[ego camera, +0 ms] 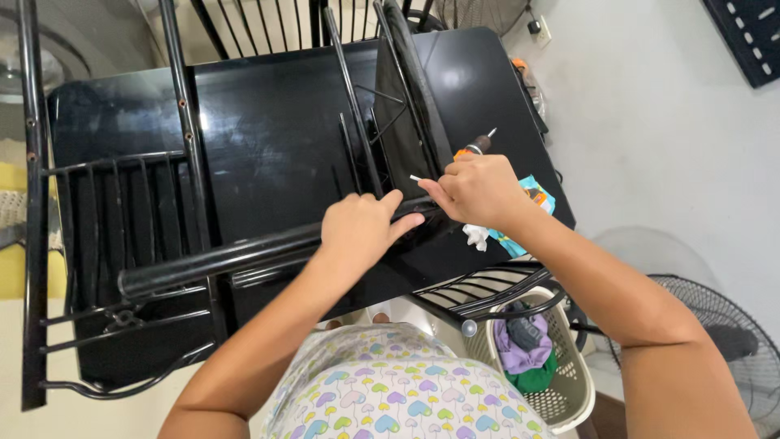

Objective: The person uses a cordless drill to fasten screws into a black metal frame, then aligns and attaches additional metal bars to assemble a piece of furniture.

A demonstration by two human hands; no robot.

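Only one view is given, taken from a camera worn on the head and aimed steeply downward. The black counter (268,130) is seen almost from straight above and from close by, its far edge toward 12 o'clock. Both forearms are seen entering from 6 o'clock, at arm's length. A strip of floor and wall is caught toward 3 o'clock.

Glossy black table (268,138), black metal chair frame (244,256), screwdriver (478,146), teal packet (532,195)
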